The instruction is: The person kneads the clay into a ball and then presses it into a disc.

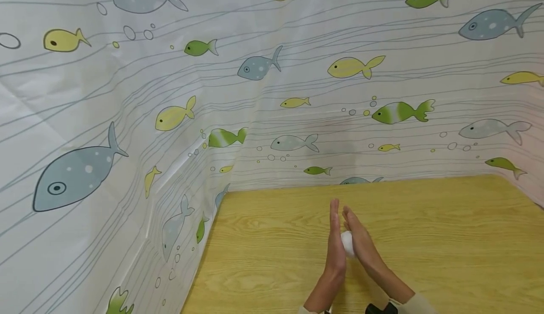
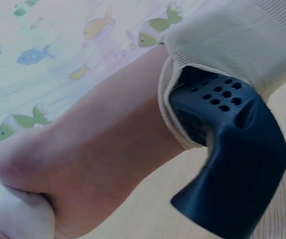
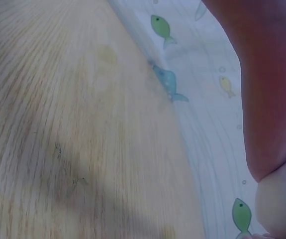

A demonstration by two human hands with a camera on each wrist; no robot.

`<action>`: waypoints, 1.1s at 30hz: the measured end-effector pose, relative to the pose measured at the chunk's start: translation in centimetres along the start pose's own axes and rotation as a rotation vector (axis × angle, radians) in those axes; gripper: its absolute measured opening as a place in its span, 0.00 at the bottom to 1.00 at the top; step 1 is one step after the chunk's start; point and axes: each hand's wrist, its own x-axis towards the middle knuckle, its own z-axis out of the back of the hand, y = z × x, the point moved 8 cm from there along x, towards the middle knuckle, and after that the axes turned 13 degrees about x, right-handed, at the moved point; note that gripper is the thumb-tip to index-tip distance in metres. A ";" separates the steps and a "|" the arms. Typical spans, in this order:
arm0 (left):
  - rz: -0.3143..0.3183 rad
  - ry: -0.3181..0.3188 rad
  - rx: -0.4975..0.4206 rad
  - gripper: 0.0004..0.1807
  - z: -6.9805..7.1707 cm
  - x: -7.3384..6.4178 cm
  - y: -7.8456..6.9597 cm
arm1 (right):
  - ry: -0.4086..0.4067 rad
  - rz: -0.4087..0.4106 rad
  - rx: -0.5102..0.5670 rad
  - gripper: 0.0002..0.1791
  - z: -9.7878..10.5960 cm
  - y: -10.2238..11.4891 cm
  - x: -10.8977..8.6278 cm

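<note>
A smooth white rounded lump sits between two flat palms above the wooden table. My left hand presses against its left side with the fingers straight and pointing away. From the right, my right hand leans in and touches the other side, its fingers extended too. The left wrist view shows the white lump against the base of the left palm. At the lower right of the right wrist view, the lump touches the right palm. Its material cannot be told, and the hands cover part of it.
A yellow wood-grain table lies beneath the hands. White sheeting printed with fish rises along its back, left and right edges. A dark wrist mount pokes out of the left sleeve.
</note>
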 end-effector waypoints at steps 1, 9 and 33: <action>0.001 -0.001 -0.001 0.31 0.0 0.0 0.0 | 0.004 -0.006 0.001 0.40 -0.1 0.0 0.0; 0.011 -0.016 -0.012 0.32 0.5 0.1 0.1 | 0.031 -0.011 0.027 0.39 -0.6 -0.1 -0.6; 0.061 -0.066 0.062 0.34 2.8 1.5 2.7 | 0.078 -0.094 0.044 0.42 -3.6 -0.1 -3.8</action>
